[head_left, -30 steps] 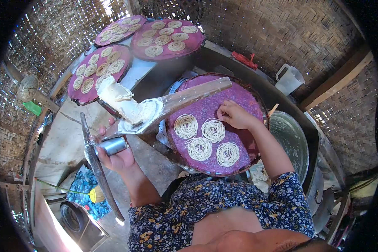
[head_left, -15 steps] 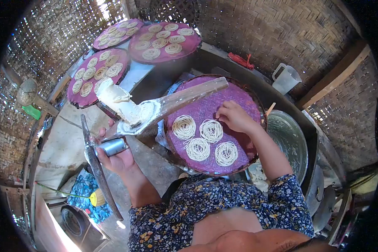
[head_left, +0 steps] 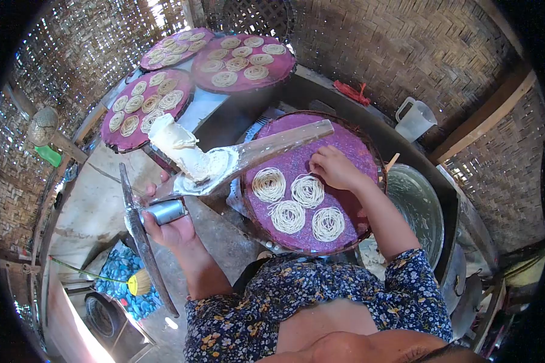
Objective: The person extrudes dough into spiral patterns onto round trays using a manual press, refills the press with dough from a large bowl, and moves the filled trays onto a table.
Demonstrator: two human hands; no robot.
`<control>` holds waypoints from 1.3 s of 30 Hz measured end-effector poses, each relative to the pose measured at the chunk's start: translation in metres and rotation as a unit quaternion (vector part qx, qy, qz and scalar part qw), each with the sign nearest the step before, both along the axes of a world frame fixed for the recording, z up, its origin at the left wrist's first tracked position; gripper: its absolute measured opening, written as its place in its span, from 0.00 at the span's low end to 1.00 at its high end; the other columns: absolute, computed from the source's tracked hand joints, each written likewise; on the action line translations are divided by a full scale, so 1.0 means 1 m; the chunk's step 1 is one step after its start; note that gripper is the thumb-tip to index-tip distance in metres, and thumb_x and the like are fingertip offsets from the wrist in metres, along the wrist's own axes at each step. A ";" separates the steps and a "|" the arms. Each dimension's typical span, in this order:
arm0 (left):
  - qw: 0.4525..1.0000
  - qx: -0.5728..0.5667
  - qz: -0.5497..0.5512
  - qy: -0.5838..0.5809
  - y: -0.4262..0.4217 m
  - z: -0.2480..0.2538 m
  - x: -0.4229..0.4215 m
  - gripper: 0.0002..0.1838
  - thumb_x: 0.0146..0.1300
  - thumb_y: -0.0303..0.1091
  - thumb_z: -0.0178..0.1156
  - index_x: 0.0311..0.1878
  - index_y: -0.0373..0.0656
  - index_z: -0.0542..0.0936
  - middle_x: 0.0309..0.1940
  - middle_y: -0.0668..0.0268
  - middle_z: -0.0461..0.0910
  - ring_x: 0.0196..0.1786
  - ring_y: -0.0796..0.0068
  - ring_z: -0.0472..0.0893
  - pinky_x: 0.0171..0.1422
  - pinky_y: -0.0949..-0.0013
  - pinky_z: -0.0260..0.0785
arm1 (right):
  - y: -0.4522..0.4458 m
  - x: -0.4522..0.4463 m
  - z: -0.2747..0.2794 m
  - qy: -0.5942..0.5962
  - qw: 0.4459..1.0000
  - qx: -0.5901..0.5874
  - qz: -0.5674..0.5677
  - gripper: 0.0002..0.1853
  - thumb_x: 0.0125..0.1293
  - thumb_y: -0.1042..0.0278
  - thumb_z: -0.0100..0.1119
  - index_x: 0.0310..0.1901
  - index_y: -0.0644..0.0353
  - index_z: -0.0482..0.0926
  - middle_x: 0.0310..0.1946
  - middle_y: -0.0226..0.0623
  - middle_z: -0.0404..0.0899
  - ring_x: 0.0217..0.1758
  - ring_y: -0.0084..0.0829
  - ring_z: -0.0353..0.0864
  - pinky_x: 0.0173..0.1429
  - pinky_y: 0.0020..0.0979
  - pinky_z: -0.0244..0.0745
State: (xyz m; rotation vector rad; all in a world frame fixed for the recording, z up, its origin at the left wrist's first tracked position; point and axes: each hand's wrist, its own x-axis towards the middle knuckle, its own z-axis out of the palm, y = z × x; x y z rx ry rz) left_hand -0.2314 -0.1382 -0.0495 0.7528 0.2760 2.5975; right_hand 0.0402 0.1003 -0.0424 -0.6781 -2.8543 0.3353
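Note:
My left hand [head_left: 174, 233] is closed round a wooden press with a metal tube [head_left: 166, 210] and a dark crossbar handle [head_left: 142, 242]. A roll of pale dough [head_left: 178, 147] stands up from the press's flat wooden board [head_left: 278, 144], which is smeared with white paste. My right hand [head_left: 339, 169] is over a round tray lined with purple cloth [head_left: 363, 193], its fingertips pinched at the upper edge of a noodle coil [head_left: 307, 191]; anything between them is hidden. Beside that coil lie three more coils of thin pale noodles [head_left: 268, 185].
Three more purple-lined trays [head_left: 245, 63] bearing noodle coils stand at the back left. Right of the work tray is a large metal basin [head_left: 415, 199] with pale residue. A clear plastic jug [head_left: 416, 121] and a red plastic bag [head_left: 351, 92] rest on the ledge behind.
The whole view has shifted slightly to the right and down. My right hand has moved a little closer to the upper noodle coil. The left hand still grips the press.

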 end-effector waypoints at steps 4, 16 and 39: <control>1.000 -0.003 0.003 -0.004 0.000 -0.003 0.000 0.16 0.58 0.42 0.55 0.50 0.56 0.74 0.48 0.62 0.70 0.63 0.46 0.60 0.64 0.42 0.54 | -0.004 0.006 0.008 -0.002 1.000 -0.020 -0.003 0.04 0.54 0.68 0.55 0.31 0.56 0.74 0.33 0.38 0.70 0.44 0.42 0.68 0.47 0.39 0.64; 1.000 0.006 0.008 0.022 -0.004 0.000 -0.003 0.16 0.60 0.47 0.51 0.50 0.55 0.72 0.49 0.58 0.72 0.59 0.46 0.65 0.59 0.41 0.60 | -0.062 0.115 0.059 0.051 0.991 -0.073 -0.098 0.06 0.51 0.71 0.58 0.33 0.56 0.78 0.34 0.38 0.70 0.43 0.39 0.69 0.47 0.37 0.65; 0.974 -0.119 -0.070 0.178 0.029 0.042 0.075 0.34 0.53 0.63 0.54 0.55 0.47 0.69 0.50 0.59 0.73 0.57 0.58 0.68 0.63 0.49 0.57 | -0.164 0.339 -0.030 -0.250 0.866 -0.182 -0.393 0.13 0.54 0.69 0.48 0.40 0.56 0.79 0.34 0.43 0.79 0.39 0.47 0.78 0.43 0.41 0.72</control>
